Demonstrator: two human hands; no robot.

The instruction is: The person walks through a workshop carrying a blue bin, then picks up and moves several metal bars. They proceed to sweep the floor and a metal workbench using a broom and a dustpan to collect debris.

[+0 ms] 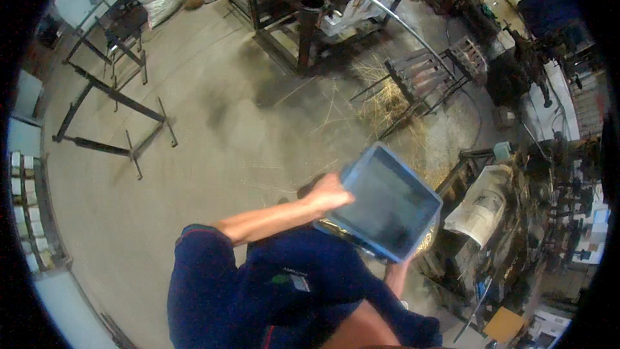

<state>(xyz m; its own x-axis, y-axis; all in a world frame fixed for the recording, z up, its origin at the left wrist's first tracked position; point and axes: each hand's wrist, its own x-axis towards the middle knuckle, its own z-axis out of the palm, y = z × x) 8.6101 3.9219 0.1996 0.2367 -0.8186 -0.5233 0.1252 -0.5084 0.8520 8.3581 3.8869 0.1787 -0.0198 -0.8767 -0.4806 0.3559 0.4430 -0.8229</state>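
A blue plastic bin (pixel 387 200) is held in front of my body, a little to the right, with its dark inside facing up. My left hand (pixel 330 194) grips the bin's left rim, the fingers wrapped over it. At the bin's near right corner, my right hand (pixel 399 271) holds its edge; most of those fingers are hidden under the bin. Shiny yellowish strands (pixel 426 240) show beside and beneath the bin's near edges. What they lie in is hidden by the bin.
Metal stands (pixel 110 90) are on the floor at the left. A dark workbench (pixel 303 45) stands ahead, with a long bent rod (pixel 387 10) reaching to a slatted rack (pixel 423 81). Yellow shavings (pixel 391 100) lie under it. Machinery with a paper sheet (pixel 481 207) is close at right.
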